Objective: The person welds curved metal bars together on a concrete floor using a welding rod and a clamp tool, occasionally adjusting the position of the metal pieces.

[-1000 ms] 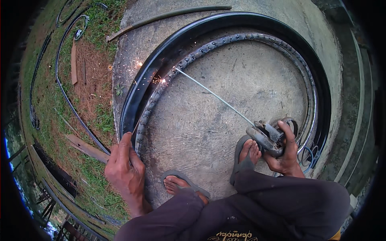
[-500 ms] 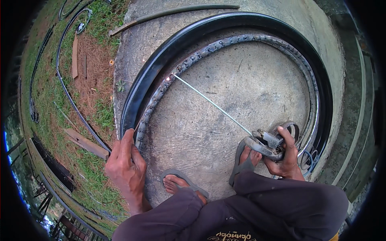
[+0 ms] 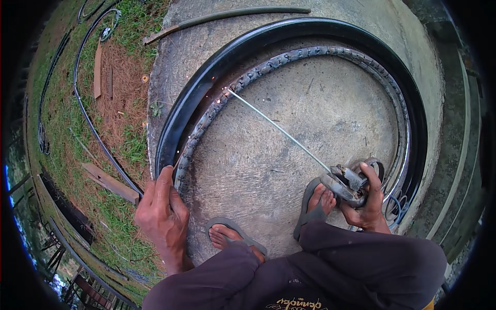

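Observation:
My right hand (image 3: 371, 202) is closed around a worn electrode holder (image 3: 345, 186), low on the right. A long pale welding electrode (image 3: 279, 129) runs from it to the upper left. Its tip touches a grey metal ring (image 3: 268, 64) marked with rows of dark, rough weld-like spots, and small sparks glow there. Outside that ring curves a larger, smooth black ring (image 3: 204, 85). At its near left part my left hand (image 3: 163, 219) is closed, fingertips on the black ring and hiding its end. A thin line shows beside those fingertips; I cannot make out what it is.
Both rings lie on a concrete slab (image 3: 289, 196), my sandalled feet within the curve. A curved bar (image 3: 232, 16) lies beyond. Grass to the left holds wooden boards (image 3: 111, 183) and a long bent strip (image 3: 85, 108). Coiled cable (image 3: 397, 206) sits beside my right hand.
The electrode's tip has shifted slightly up and right along the grey ring, and the holder has moved slightly right. More sparks are scattered now. My left hand stays nearly still.

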The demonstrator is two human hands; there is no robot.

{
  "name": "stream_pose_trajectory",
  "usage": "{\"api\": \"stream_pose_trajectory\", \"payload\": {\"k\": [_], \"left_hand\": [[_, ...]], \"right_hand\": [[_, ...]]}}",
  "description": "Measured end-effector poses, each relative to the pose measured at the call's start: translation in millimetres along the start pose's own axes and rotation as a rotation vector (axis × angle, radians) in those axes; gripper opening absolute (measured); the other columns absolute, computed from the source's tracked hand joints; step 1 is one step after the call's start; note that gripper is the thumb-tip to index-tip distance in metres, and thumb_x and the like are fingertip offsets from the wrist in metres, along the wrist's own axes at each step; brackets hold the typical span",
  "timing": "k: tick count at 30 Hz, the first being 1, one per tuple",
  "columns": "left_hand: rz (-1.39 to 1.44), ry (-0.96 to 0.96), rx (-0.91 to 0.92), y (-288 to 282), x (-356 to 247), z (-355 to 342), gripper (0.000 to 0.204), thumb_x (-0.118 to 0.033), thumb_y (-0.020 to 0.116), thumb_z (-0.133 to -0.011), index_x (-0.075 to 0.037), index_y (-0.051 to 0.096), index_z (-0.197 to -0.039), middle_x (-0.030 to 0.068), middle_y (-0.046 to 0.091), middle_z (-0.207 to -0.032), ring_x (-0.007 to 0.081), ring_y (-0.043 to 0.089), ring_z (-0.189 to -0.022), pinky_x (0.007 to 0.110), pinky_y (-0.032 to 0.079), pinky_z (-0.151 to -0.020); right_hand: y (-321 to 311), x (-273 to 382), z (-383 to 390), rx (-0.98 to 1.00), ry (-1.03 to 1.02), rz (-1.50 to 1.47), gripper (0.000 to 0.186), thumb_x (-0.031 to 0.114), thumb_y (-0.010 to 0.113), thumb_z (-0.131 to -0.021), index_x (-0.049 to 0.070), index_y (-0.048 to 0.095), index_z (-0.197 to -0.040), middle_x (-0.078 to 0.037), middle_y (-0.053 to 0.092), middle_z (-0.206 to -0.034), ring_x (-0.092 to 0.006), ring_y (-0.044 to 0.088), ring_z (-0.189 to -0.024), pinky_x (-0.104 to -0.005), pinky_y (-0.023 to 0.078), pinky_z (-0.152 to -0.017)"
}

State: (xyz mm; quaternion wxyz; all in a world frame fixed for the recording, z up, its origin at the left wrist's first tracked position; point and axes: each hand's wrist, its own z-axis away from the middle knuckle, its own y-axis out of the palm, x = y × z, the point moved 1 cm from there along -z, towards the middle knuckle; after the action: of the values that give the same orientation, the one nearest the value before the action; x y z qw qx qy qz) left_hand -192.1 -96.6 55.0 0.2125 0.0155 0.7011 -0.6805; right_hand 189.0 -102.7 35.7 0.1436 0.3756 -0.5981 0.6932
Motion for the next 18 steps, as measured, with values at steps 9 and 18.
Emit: {"api": "stream_pose_trajectory", "payload": {"k": [9,18], "left_hand": [[-0.024,0.03,0.017,2.5,-1.2,-0.6,0.03,0.007,0.061,-0.086,-0.004,0.073,-0.112,0.0142,0.073,-0.098,0.0306,0.072,-0.085,0.038,0.055,-0.075],[-0.009,0.019,0.007,3.3,3.5,0.2,0.03,0.006,0.061,-0.087,-0.005,0.073,-0.112,0.0137,0.073,-0.098,0.0298,0.072,-0.083,0.038,0.055,-0.073]], "right_hand": [[2.8,-2.4,0.4,-0.001,0.012,-0.004,0.086,-0.003,0.074,-0.071,-0.002,0.035,-0.147,-0.019,0.069,-0.099,-0.0285,0.072,-0.085,-0.0351,0.056,-0.076],[3.6,-0.7,-1.6,-0.007,0.01,-0.027,0.088,0.0,0.078,-0.07,-0.001,0.037,-0.147,-0.016,0.068,-0.09,-0.0284,0.072,-0.078,-0.0345,0.056,-0.071]]}}
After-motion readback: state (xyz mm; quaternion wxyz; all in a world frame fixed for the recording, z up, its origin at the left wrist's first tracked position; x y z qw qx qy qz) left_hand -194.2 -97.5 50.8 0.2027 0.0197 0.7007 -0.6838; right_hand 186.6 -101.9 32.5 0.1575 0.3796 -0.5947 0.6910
